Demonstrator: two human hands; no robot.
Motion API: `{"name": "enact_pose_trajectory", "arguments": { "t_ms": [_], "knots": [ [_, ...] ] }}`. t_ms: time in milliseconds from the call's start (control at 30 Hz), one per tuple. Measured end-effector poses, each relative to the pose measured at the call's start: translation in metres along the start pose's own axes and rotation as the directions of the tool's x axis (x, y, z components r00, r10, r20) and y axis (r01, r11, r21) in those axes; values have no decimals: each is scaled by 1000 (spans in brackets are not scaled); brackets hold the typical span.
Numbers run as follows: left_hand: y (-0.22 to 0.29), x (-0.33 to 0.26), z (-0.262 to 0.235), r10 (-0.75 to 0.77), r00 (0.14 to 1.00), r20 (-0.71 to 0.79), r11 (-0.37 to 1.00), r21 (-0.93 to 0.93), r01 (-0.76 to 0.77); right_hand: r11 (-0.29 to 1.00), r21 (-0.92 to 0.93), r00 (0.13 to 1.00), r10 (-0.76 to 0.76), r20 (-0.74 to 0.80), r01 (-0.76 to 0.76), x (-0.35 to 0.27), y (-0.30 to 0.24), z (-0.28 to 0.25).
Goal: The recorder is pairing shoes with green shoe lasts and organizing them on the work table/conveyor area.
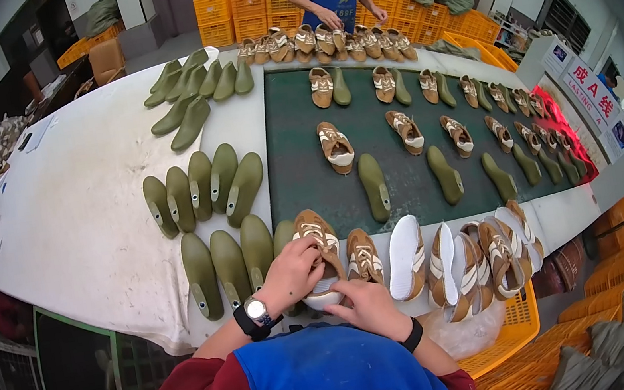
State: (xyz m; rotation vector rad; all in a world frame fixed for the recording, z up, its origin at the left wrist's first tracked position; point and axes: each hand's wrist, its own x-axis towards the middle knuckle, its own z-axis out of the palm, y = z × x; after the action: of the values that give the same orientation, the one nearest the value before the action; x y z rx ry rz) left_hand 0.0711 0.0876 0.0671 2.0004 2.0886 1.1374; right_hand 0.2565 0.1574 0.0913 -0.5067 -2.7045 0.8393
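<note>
A brown sneaker (314,227) with cream stripes and laces is held upright in front of me, its toe pointing away. My left hand (292,269) grips its left side near the opening. My right hand (367,304) has its fingers on the cream heel end, at the right. Just right of it another brown sneaker (363,255) rests on the white table edge. Left of my hands stand several olive-green shoe lasts (229,262), one of them partly hidden behind my left hand.
On the green conveyor belt (314,211) lie sneakers paired with green lasts (375,185). White insoles (405,257) and more sneakers (502,251) crowd the near right edge, above a yellow crate (519,313). Across the table, a person in a blue apron (338,1) handles a row of sneakers.
</note>
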Motion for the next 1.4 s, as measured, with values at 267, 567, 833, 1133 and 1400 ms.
{"name": "enact_pose_trajectory", "arguments": {
  "t_ms": [267,567,833,1133,1400],
  "knots": [
    [-25,-18,-17,-101,995,25,994,33,100,969,158,953,219,-210,-188,-13,41,-10],
    [-73,-74,-9,-385,867,318,909,293,296,872,59,837,484,-254,-486,-59,83,-47],
    [-76,-76,-7,-352,882,314,923,275,271,843,-137,849,528,21,-520,-84,103,-40],
    [-78,-84,2,-377,863,337,912,298,282,958,-37,959,283,-37,-284,-38,50,-38],
    [-73,-88,5,-372,868,330,909,321,267,993,54,922,77,379,-106,-29,56,41]
  ]
}}
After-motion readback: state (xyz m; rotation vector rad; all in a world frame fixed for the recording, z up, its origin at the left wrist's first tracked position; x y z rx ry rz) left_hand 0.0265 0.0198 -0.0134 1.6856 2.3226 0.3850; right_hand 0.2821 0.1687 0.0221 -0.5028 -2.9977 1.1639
